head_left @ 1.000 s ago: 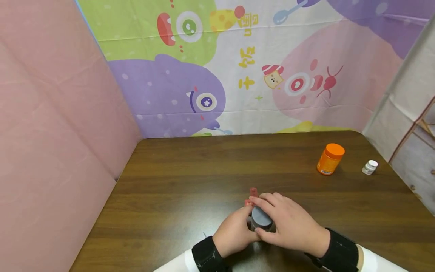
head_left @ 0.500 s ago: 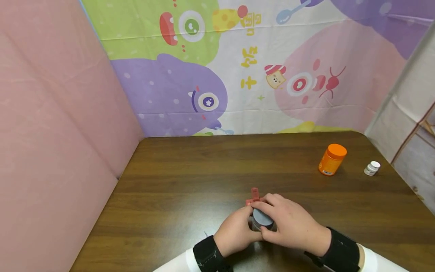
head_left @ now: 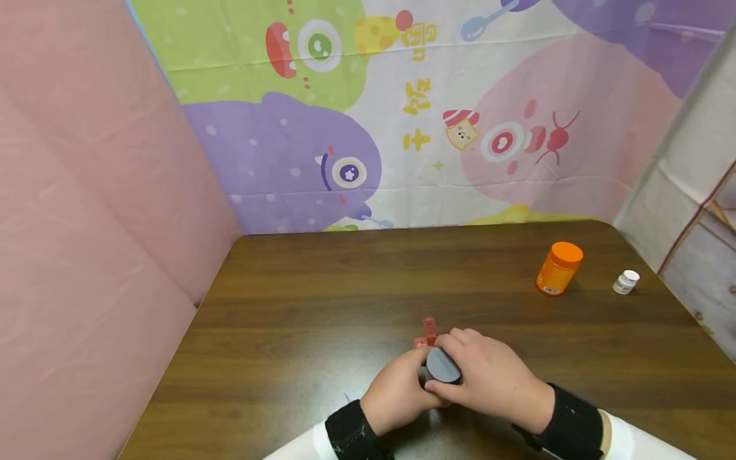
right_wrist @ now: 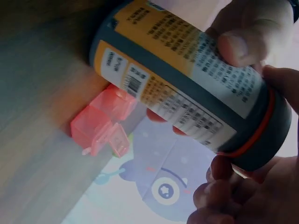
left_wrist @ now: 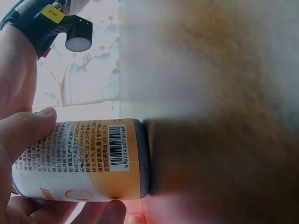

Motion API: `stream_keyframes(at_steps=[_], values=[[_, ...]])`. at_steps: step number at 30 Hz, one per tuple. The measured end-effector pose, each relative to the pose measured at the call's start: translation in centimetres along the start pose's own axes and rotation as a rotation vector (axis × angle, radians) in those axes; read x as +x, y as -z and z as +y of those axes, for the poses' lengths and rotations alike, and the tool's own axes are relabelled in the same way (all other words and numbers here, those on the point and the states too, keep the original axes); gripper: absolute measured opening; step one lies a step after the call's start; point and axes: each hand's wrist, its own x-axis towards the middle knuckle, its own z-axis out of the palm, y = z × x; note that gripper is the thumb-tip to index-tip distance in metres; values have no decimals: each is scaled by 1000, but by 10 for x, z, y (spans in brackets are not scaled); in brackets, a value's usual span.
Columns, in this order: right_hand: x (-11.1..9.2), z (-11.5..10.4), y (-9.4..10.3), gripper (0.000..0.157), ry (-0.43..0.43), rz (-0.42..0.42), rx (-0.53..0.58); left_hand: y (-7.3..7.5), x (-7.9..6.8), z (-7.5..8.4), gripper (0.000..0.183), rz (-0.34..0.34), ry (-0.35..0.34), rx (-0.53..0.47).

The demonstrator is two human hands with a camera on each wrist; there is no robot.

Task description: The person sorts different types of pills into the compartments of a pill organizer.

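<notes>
A dark grey bottle (right_wrist: 177,77) with an orange and white printed label stands upright on the wooden table. My left hand (head_left: 397,391) wraps round its body, with the thumb (left_wrist: 32,128) lying across the label in the left wrist view. On top, my right hand (head_left: 494,378) grips the round grey cap (head_left: 443,366) between thumb and fingers. An orange ring (right_wrist: 254,133) runs just below this cap in the right wrist view. Directly behind the bottle is a small translucent red pill box (right_wrist: 100,119) with lids raised; my right fingers are close to it in the head view.
Towards the back right of the table (head_left: 310,281) stand an orange jar (head_left: 559,268) with an orange lid and a small white bottle (head_left: 625,282). A cartoon-printed cloth (head_left: 425,185) hangs behind the table, and a pink cloth (head_left: 103,230) hangs along its left side.
My right fingers and thumb have shifted round the cap, the thumb now further left, and more of the cap's top shows. My left hand keeps its hold on the bottle.
</notes>
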Motion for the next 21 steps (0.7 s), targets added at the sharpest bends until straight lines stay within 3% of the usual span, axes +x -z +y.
stream_keyframes(at_steps=[5,14,21], values=[[0,2,2,43,30,-39,62,0,-1,-1,58,4,-25,-1],[3,10,18,55,171,-66,263,-1,0,-1,63,-10,-37,-45],[-2,32,27,50,9,75,246,-3,1,1,53,27,9,-7]])
